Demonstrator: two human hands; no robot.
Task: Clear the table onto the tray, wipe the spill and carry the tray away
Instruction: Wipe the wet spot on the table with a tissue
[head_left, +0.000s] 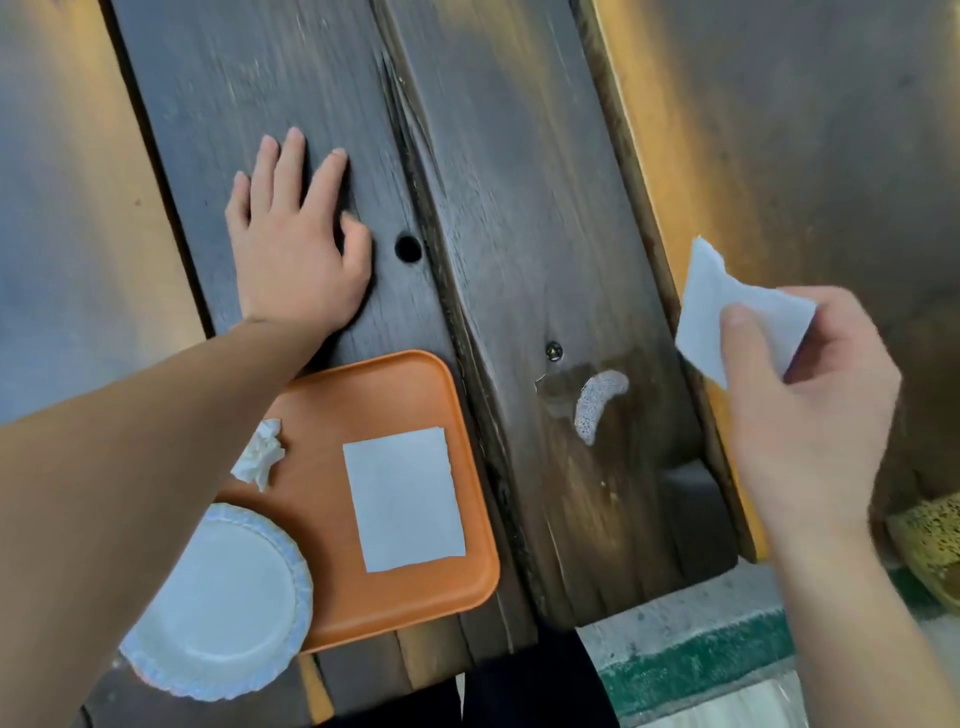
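An orange tray (395, 395) lies on the dark wooden table (519, 208) at the near left. On it are a flat white napkin (404, 499), a crumpled white napkin (260, 454) and a white paper plate (223, 603) that overhangs its near left corner. A wet patch with a foamy white spill (597, 405) sits on the right plank. My left hand (296, 244) rests flat and spread on the table beyond the tray. My right hand (810, 415) hovers right of the spill, pinching a folded white paper napkin (727, 312).
A gap runs between the two table planks, with a round hole (408, 248) and a screw head (554, 352) near it. A wooden bench (779, 156) runs along the right side. A yellowish object (930, 545) lies at the lower right, on the ground.
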